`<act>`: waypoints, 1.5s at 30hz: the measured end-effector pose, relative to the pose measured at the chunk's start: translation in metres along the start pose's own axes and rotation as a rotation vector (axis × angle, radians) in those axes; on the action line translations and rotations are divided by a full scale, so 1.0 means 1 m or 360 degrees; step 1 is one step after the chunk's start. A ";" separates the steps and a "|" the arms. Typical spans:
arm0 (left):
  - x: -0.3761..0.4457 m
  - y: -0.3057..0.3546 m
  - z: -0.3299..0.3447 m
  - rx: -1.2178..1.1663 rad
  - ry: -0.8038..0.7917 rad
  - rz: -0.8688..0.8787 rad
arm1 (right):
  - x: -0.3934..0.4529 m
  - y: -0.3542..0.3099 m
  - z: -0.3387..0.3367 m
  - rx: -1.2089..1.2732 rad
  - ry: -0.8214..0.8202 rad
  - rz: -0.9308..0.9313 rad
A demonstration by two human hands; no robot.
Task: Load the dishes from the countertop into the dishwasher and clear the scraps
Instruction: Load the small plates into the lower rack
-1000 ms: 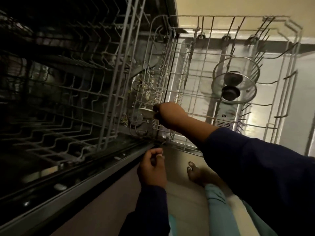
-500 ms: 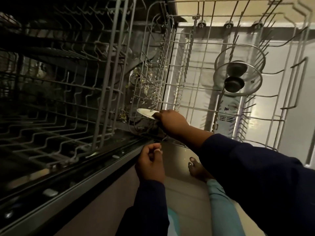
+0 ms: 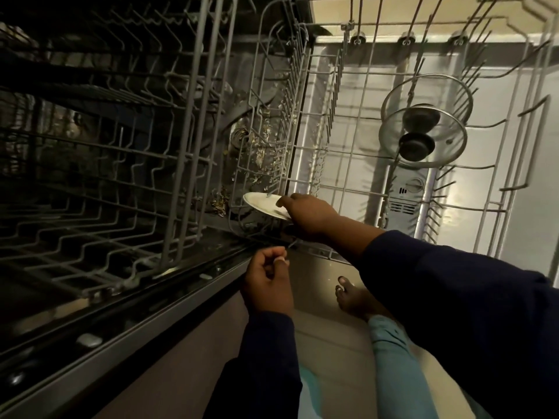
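Now right hand [image 3: 308, 216] holds small plate [image 3: 262, 204] tilted, rim leftward.

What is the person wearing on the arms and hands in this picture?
Both arms are covered by long, dark navy sleeves that end at the wrists. The left hand and the right hand are bare, without gloves. No watch or bracelet is visible. A light-coloured fingernail shows on the left hand.

A home kitchen, seen at an open dishwasher [image 3: 169, 300]: 2 wire racks are pulled out, the upper rack [image 3: 90, 182] left of the lower rack [image 3: 357, 164], where 2 glass pot lids [image 3: 423, 128] stand. Food scraps [image 3: 260, 152] litter the tub; below it, a tiled floor [image 3: 332, 343].
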State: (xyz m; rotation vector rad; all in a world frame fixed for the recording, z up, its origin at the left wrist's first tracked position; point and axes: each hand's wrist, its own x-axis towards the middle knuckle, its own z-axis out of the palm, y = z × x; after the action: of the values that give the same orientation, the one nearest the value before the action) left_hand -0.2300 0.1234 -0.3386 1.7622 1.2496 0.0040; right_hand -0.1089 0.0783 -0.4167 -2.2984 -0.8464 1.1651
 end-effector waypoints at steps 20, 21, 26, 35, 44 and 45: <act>-0.009 0.005 0.001 -0.0110 0.0091 0.0078 | -0.019 -0.006 0.020 -0.0229 0.0026 -0.0065; -0.008 0.002 0.001 -0.0101 0.0093 0.0075 | -0.019 -0.009 0.021 -0.0242 0.0073 -0.0099; -0.006 0.001 -0.005 -0.0074 0.0115 0.0062 | -0.027 -0.025 0.007 -0.0315 0.0207 -0.0171; -0.004 0.011 -0.010 -0.0062 0.0104 0.0099 | -0.051 -0.048 -0.023 -0.0374 0.0182 -0.0125; -0.009 0.013 -0.012 0.0000 0.0120 0.0085 | -0.048 -0.069 -0.044 -0.0346 0.0065 -0.0080; -0.009 0.013 -0.012 0.0000 0.0117 0.0095 | -0.048 -0.067 -0.045 -0.0350 0.0069 -0.0059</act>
State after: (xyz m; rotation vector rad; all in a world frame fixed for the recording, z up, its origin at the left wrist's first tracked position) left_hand -0.2304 0.1250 -0.3185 1.8130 1.2486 0.1037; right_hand -0.1164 0.0895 -0.3238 -2.4608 -1.0420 1.0483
